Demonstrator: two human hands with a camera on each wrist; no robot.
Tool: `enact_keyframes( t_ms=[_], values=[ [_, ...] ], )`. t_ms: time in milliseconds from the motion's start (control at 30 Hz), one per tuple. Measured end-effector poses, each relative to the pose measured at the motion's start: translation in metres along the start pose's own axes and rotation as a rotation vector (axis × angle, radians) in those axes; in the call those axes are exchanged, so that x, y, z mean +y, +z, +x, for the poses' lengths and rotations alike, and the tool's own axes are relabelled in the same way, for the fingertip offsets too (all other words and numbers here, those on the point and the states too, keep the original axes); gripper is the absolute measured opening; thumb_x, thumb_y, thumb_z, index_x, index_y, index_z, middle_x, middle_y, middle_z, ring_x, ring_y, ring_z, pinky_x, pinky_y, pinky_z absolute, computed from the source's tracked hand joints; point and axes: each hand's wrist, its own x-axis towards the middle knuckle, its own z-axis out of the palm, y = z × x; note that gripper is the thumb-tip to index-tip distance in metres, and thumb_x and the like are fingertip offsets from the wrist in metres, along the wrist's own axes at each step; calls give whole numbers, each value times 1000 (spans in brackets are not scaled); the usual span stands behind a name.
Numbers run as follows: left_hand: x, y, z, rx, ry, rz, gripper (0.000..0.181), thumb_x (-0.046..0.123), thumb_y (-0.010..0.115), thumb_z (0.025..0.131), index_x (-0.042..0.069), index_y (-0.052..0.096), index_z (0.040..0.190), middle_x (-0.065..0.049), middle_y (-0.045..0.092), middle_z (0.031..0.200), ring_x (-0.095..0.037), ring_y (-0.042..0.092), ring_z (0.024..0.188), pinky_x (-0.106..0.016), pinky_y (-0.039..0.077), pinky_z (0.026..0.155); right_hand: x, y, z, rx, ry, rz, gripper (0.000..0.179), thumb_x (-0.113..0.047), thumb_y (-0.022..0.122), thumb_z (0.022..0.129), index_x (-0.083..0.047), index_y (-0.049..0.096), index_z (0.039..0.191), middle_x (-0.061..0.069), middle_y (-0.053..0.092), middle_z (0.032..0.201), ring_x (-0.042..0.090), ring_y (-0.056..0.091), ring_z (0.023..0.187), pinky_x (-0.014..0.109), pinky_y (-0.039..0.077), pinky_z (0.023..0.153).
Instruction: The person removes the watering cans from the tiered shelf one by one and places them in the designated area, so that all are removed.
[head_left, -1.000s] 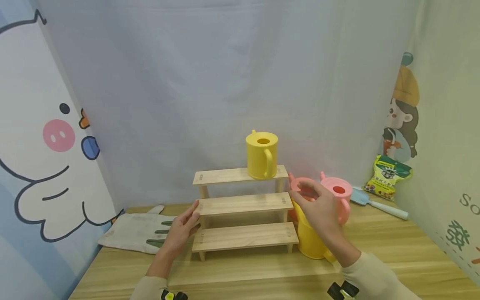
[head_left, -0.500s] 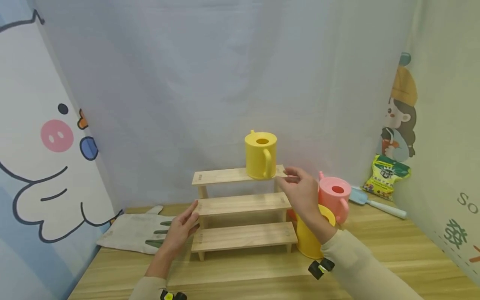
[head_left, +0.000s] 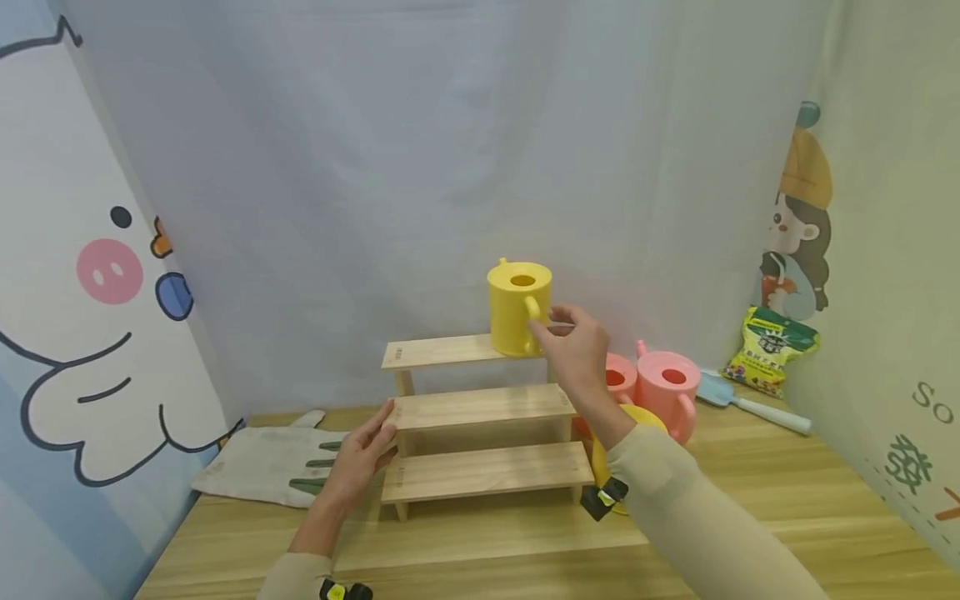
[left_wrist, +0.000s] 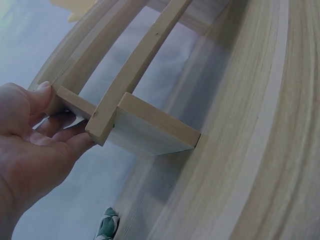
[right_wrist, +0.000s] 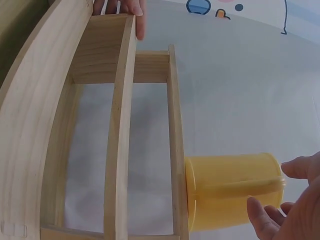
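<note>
A yellow watering can [head_left: 507,315] stands upright at the right end of the top tier of a three-tier wooden shelf [head_left: 480,407]. My right hand [head_left: 579,354] is right beside its handle, thumb and fingers spread apart. In the right wrist view, the spread fingers of the right hand [right_wrist: 297,215] lie close to the top of the can [right_wrist: 220,172]; firm contact cannot be made out. My left hand [head_left: 362,457] holds the left end of the middle tier. The left wrist view shows the thumb above the board and fingers below it.
Right of the shelf stand two pink watering cans [head_left: 663,392] and a second yellow can [head_left: 645,415], partly hidden by my right arm. Behind them lie a blue trowel [head_left: 768,415] and a green-yellow packet [head_left: 772,350]. A glove [head_left: 262,462] lies at left.
My right hand has moved left and up, from above the cans on the table to beside the yellow can on the top tier. The left hand stays on the shelf.
</note>
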Motion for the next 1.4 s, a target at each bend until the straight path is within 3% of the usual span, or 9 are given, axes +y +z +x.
enact_keyframes(
  t_ms=[300, 667, 1033, 1400],
  values=[
    [1, 2, -1, -6, -9, -10, 60, 26, 47, 109, 10, 22, 160, -11, 10, 166, -35, 16, 149, -47, 35, 113, 5, 11, 8, 36, 3, 20, 38, -18, 80, 87, 6, 70, 114, 19, 71, 109, 33, 71, 93, 40, 62, 76],
    [6, 0, -1, -4, -1, -5, 60, 27, 47, 108, 10, 22, 160, -13, 10, 166, -37, 16, 149, -49, 34, 114, -1, 19, 15, 59, 15, 11, 45, -25, 83, 85, 6, 69, 115, 18, 71, 105, 28, 68, 95, 39, 61, 81],
    [0, 0, -1, -9, -5, -7, 61, 28, 47, 108, 11, 21, 161, -10, 10, 166, -35, 15, 149, -47, 34, 113, 2, 25, 15, 81, 34, 14, 39, -21, 82, 86, 6, 72, 111, 19, 73, 94, 28, 70, 84, 39, 63, 72],
    [0, 0, -2, -6, -3, -11, 60, 27, 47, 108, 10, 22, 160, -12, 10, 166, -35, 15, 149, -46, 35, 113, 7, 23, 14, 122, -9, 31, 31, -20, 77, 89, 1, 76, 111, 17, 74, 98, 27, 71, 86, 40, 62, 75]
  ],
)
